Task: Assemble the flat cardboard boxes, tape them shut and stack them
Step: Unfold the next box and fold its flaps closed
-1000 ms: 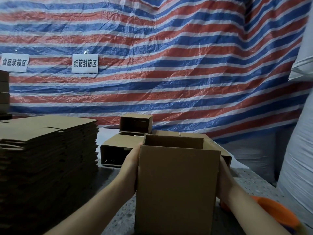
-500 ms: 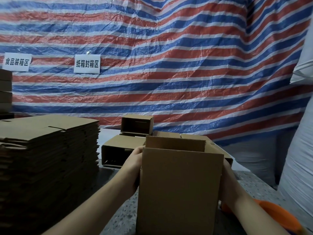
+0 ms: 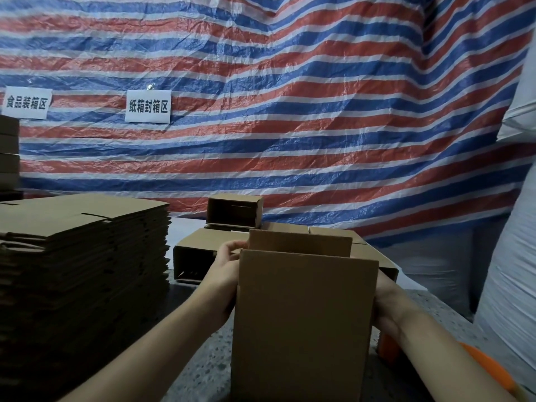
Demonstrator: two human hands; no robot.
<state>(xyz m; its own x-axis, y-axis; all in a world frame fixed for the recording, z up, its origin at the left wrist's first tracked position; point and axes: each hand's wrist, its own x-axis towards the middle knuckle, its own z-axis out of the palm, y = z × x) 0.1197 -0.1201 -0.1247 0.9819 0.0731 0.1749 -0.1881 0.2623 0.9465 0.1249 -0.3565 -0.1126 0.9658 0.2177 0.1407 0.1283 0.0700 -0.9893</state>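
Brown cardboard box; brown flat stack; red-blue-white striped tarpaulin; white signs, black characters; orange object.

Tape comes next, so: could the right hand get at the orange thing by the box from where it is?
Probably yes. The right hand holds the box on its right side, and the orange thing sits just below and beside it with nothing between. The hand would have to let go of the box first.

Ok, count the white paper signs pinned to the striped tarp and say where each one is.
2. One white sign is at the far left edge of the striped tarp; the other sign hangs just right of it, above the stack of flat boxes. More may lie outside the view.
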